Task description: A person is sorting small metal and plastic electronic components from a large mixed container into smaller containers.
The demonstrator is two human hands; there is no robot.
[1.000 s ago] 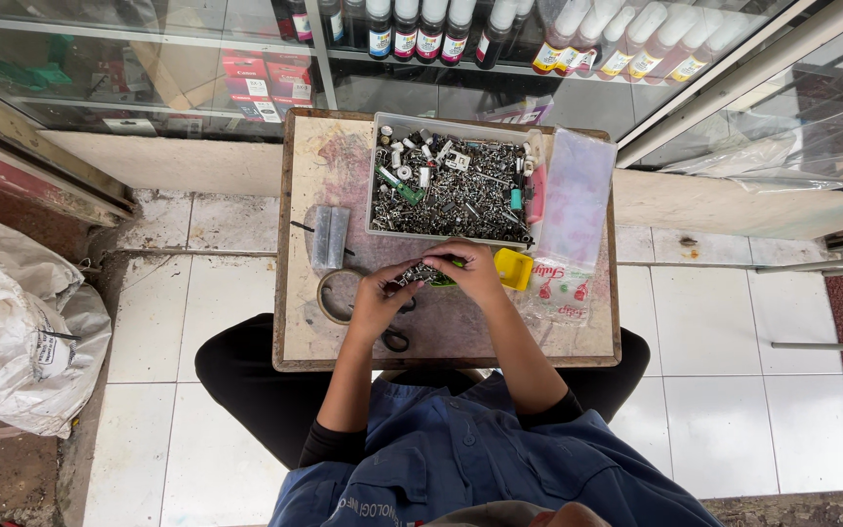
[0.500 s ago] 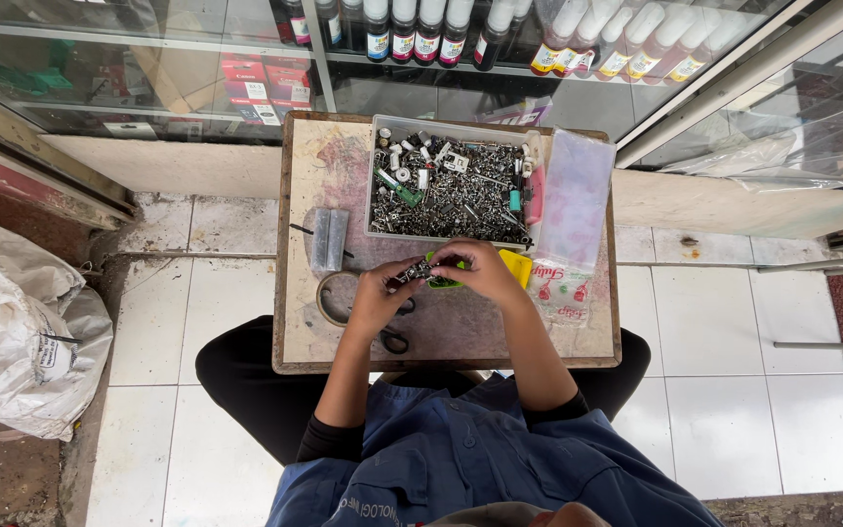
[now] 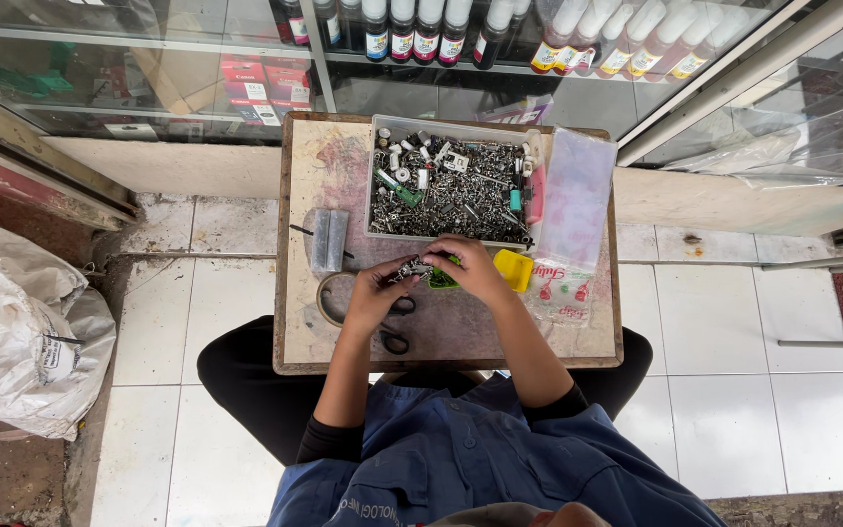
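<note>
Lying at far left on floor, white sack [image 3: 21, 332] is seen. Small metal part [image 3: 410, 270] is pinched over desk [image 3: 304, 332] by left hand [image 3: 375, 293]; green piece [image 3: 444, 278] is gripped by right hand [image 3: 472, 268]. Tray of screws [image 3: 451, 190] is set just beyond; yellow item [image 3: 514, 270] and plastic bag [image 3: 578, 195] are placed rightward.

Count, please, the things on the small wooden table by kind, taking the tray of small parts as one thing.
Tray of small metal parts: 1
Clear plastic bags: 2
Yellow piece: 1
Grey flat pieces: 2
Tape ring: 1
Scissors: 1
Green-and-metal part in the hands: 1
Total: 9
</note>
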